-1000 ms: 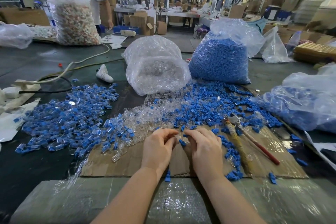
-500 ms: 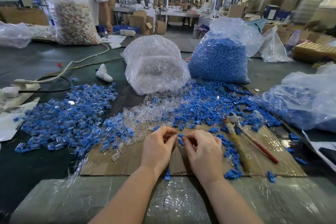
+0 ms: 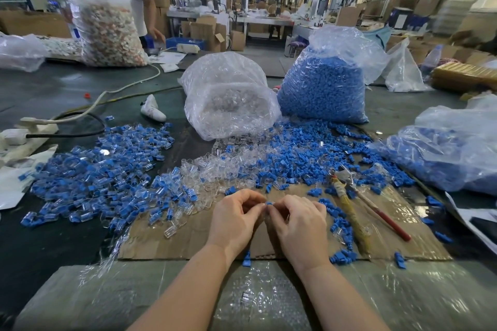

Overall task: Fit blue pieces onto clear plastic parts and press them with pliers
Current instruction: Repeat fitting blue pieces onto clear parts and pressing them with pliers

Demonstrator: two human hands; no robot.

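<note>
Small, light, rigid: blue piece pinched at chest-centre above the cardboard sheet, between both sets of fingertips. Likely slick and easy to fumble, so best taken by its flat sides, close to the tips. Clear plastic part presumably in the same pinch, but hidden by the fingers; cannot tell. Left hand: grip closed on the piece, fingers curled, thumb and forefinger meeting at the right edge of the hand. Right hand: same curl, grip closed on the piece from the other side, knuckles up. Both forearms in from the near edge of the tabletop, wrists raised, converging. Pliers lying untouched just right of the hands, red and taped handles toward the near edge. Loose clear parts and loose blue pieces heaped beyond; assembled ones piled left.
</note>
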